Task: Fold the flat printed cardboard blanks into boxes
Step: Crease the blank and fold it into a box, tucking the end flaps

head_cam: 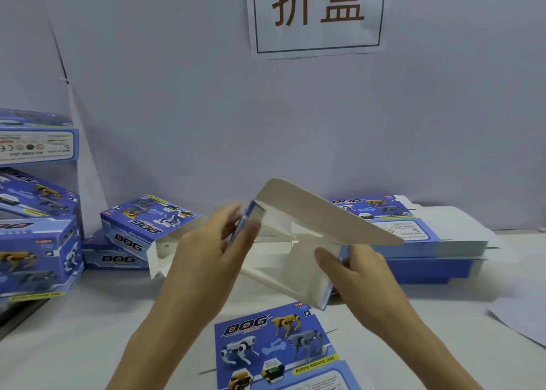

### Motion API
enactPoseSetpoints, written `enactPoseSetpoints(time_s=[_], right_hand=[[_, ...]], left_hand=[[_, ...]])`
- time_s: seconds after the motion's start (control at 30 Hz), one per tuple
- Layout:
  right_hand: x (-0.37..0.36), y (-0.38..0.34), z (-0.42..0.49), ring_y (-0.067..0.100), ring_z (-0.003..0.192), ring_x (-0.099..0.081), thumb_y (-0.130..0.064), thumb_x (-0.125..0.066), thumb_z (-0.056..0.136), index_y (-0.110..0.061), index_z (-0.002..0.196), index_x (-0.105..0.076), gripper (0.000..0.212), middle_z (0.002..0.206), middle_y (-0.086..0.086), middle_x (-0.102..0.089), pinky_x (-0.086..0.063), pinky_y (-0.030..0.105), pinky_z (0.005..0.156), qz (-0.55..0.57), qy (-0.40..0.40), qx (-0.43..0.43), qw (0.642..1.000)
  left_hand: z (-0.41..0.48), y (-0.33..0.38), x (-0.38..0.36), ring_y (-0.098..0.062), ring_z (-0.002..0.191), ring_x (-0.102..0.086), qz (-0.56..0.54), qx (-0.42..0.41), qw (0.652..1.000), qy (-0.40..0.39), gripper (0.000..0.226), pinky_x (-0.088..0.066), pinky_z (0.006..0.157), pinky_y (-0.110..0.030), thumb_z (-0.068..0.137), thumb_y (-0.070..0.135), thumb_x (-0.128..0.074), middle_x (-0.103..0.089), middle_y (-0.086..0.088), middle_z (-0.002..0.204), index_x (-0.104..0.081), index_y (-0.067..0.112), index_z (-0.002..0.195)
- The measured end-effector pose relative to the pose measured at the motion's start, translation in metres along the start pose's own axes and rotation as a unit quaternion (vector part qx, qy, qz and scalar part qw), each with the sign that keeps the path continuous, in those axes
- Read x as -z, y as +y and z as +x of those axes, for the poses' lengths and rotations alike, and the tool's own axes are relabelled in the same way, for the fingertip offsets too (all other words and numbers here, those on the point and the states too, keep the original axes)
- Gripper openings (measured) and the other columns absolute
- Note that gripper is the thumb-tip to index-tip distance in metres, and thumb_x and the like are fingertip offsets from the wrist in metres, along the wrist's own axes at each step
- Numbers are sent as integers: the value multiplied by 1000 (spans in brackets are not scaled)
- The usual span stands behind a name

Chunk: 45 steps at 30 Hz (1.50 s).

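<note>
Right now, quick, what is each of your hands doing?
Left hand: gripping the left end of the half-folded box.
Right hand: pinching the box's right wall, thumb inside.

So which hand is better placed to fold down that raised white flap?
Probably the left: the left hand pinches the box end just under the flap, while the right hand grips the lower wall.

even cool light, soft shadows, blurred hands, wide-angle edge bending
</note>
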State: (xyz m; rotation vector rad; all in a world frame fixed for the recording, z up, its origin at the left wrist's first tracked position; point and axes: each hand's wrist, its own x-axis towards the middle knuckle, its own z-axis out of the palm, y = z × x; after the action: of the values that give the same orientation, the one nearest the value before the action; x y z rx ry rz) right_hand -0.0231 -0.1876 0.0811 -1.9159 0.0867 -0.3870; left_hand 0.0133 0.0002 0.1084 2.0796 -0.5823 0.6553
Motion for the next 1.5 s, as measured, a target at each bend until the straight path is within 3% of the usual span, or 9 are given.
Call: enactPoseSetpoints(time_s=[0.1,0.37,0.5,0.63,0.83,0.97,1.1,1.37,1.5], right_hand=[[5,-4,2,13,56,-70,-12,-53,94,-12,89,-59,7,64,2,-70,-53,24,44,148,23,-78,986],[21,-19,-4,32,65,-72,-27,-54,94,0,93,-64,29,73,22,-72,-56,29,50,171,-98,-93,976],[35,-18,1,26,53,-67,-43,-66,76,-11,75,-70,32,62,14,-70,-57,34,49,155,55,-10,986],[53,-14,3,7,72,-66,-41,-75,67,-34,82,-75,16,76,-7,-72,-56,23,60,243,138,123,952],[53,-6,13,14,56,-70,-17,-72,74,-7,90,-70,19,76,6,-74,-55,24,44,487,25,-178,855],[37,-3,5,17,51,-56,-5,-96,17,-3,62,-74,50,62,9,-67,-42,16,39,467,-170,-302,814],[37,-6,6,15,58,-52,-28,-86,37,-10,63,-76,33,68,7,-67,-35,15,37,421,-147,-244,861],[59,6,15,8,67,-66,-17,-63,89,-24,102,-73,18,86,-2,-74,-51,22,45,287,120,44,949],[55,8,14,9,77,-65,-11,-61,91,-35,101,-72,29,92,-10,-74,-56,29,51,259,194,129,937]], left_hand=[[-1,-3,3,21,114,-46,-198,10,980,-11,78,-40,86,0,67,74,-60,-49,28,134,-37,47,136],[-9,-4,-21,-15,149,-1,49,-158,985,-53,126,-16,117,-56,54,64,-76,0,1,161,-1,32,149],[-5,-14,-16,-9,135,-30,26,-169,985,-22,122,-31,105,-12,58,55,-77,-21,6,147,-2,29,151],[2,-16,-15,-11,128,-39,29,-158,985,-55,119,-39,97,-11,52,69,-70,-27,-2,144,-10,36,149],[23,5,-31,-4,39,-55,-398,104,911,-5,42,-45,56,-20,97,43,-42,-55,6,41,-50,11,71],[7,9,-24,9,54,-55,-252,-31,967,28,50,-40,55,-3,83,58,-58,-59,4,68,-54,7,81],[-2,-7,-13,-8,132,-37,0,-222,974,-34,136,-31,102,-10,51,55,-83,-31,-9,143,-4,14,154],[-9,-5,-3,-25,133,-36,33,-211,974,-71,121,-49,97,-45,54,53,-81,-22,9,146,-11,41,152],[-10,-5,-7,-21,131,-38,31,-203,976,-71,120,-47,98,-28,54,53,-82,-24,11,143,-12,42,152]])
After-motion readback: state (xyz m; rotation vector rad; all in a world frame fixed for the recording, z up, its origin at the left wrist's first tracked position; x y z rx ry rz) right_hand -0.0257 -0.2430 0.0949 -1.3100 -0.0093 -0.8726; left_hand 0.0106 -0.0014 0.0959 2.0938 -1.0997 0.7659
